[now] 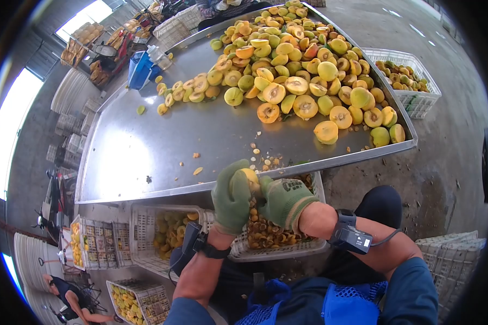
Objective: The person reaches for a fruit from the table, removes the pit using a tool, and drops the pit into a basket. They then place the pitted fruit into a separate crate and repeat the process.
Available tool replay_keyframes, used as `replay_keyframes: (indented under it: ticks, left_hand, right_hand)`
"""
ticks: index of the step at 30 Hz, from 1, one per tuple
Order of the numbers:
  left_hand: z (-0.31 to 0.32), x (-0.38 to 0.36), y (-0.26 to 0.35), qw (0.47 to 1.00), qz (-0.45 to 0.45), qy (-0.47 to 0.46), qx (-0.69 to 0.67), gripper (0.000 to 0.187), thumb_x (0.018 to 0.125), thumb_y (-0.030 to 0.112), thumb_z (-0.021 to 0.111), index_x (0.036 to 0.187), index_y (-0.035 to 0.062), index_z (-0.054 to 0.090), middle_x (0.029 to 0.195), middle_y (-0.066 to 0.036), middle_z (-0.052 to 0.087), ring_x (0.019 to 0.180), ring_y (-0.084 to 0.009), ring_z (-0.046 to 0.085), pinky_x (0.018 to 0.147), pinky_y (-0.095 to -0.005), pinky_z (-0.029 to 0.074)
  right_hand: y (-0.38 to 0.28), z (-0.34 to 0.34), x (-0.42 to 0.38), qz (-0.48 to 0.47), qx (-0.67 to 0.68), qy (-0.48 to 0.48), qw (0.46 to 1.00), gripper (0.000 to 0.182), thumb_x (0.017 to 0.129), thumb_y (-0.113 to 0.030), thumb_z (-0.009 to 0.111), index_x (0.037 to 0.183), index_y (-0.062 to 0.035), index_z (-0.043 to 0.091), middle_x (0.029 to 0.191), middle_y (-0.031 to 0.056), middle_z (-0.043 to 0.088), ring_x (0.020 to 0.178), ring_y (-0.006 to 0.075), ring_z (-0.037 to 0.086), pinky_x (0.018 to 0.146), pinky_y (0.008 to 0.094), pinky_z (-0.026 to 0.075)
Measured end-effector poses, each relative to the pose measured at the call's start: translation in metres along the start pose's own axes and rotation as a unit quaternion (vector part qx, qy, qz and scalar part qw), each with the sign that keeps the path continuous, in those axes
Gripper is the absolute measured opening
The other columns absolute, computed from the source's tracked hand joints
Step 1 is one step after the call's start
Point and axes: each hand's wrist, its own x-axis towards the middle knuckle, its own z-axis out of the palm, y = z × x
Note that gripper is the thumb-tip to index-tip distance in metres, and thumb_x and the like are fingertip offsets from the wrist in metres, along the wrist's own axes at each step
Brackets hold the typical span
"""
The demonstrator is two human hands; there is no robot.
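Observation:
Both my hands wear green work gloves and meet just over the near edge of the metal table (162, 157). In my left hand (229, 197) is a yellow peach piece (250, 175), its flesh showing between the fingers. My right hand (285, 199) is closed right beside it, and whatever its fingers hold is hidden. Below the hands stands a white crate (295, 251) with brown pits and scraps (271, 233) in it. A large heap of halved and whole peaches (295, 85) covers the far right of the table. Loose bits (265, 160) lie near my fingers.
Left of the pit crate, another crate (141, 233) holds peach pieces. More filled crates (141, 295) stand at lower left. A white crate (417, 97) sits beyond the table's right edge. A blue container (141, 69) rests at the far left corner. People are seated farther off.

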Motion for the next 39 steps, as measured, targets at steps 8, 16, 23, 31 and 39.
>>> replay_keyframes:
  ticks: [8,16,23,31,39]
  left_hand:
    - [0.001,0.003,-0.007,1.000,0.026,-0.013,0.012,0.027,0.101,0.014,0.056,0.121,-0.0011,0.066,0.099,-0.013,0.074,0.087,-0.0184,0.071,0.078,-0.0325,0.057]
    - [-0.004,0.005,-0.018,0.979,0.151,-0.021,0.138,0.026,0.103,0.013,0.054,0.121,-0.0016,0.065,0.106,-0.019,0.072,0.093,-0.0259,0.073,0.081,-0.0357,0.058]
    - [0.004,0.005,-0.015,0.959,0.190,0.014,0.211,0.025,0.101,0.009,0.057,0.122,-0.0004,0.064,0.111,-0.021,0.070,0.096,-0.0343,0.072,0.084,-0.0406,0.058]
    - [0.005,0.006,-0.024,0.989,0.120,-0.025,0.089,0.034,0.105,0.026,0.054,0.128,0.0013,0.061,0.113,-0.015,0.069,0.096,-0.0262,0.069,0.086,-0.0366,0.057]
    - [0.013,0.003,-0.034,0.994,-0.030,-0.034,-0.099,0.045,0.105,0.035,0.056,0.134,0.0008,0.057,0.118,-0.011,0.066,0.097,-0.0151,0.065,0.086,-0.0316,0.056]
  right_hand:
    - [0.013,0.011,0.002,0.008,0.069,-0.037,0.997,0.024,0.090,-0.024,0.065,0.107,-0.0077,0.068,0.097,0.0188,0.072,0.092,0.0395,0.069,0.081,0.0455,0.054]
    - [0.012,0.012,0.003,0.030,0.078,-0.056,0.995,0.023,0.091,-0.026,0.064,0.106,-0.0105,0.070,0.099,0.0174,0.073,0.095,0.0389,0.069,0.083,0.0447,0.055]
    - [0.010,0.017,0.005,0.067,-0.003,-0.024,0.998,0.026,0.092,-0.031,0.064,0.108,-0.0116,0.070,0.100,0.0171,0.073,0.095,0.0397,0.069,0.083,0.0471,0.056]
    - [0.021,0.014,0.012,0.041,0.134,-0.077,0.987,0.021,0.094,-0.024,0.063,0.108,-0.0100,0.070,0.096,0.0157,0.073,0.086,0.0343,0.070,0.080,0.0435,0.054]
    - [-0.001,-0.008,0.003,0.066,0.015,-0.025,0.997,0.019,0.095,-0.023,0.063,0.106,-0.0107,0.070,0.095,0.0171,0.073,0.089,0.0340,0.070,0.080,0.0432,0.054]
